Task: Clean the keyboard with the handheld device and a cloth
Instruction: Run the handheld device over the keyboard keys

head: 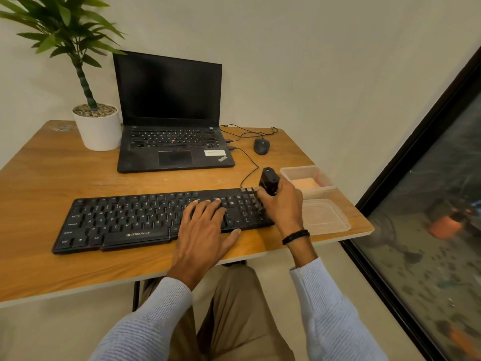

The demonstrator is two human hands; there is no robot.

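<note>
A black keyboard point(125, 220) lies across the front of the wooden table point(39, 183). My left hand point(205, 230) rests flat on its right-middle keys, fingers straight. My right hand point(282, 204) grips a black handheld device point(269, 179) held upright over the keyboard's number pad at the right end; its lower tip is hidden behind my fingers. An orange cloth point(304, 183) lies folded inside a clear plastic container point(294, 171) just right of the keyboard.
An open black laptop point(171, 121) stands behind the keyboard, with a potted plant point(97, 126) to its left and a wired mouse point(261, 146) to its right. A clear lid point(325, 217) lies at the table's right front corner. A dark glass panel point(429, 204) is on the right.
</note>
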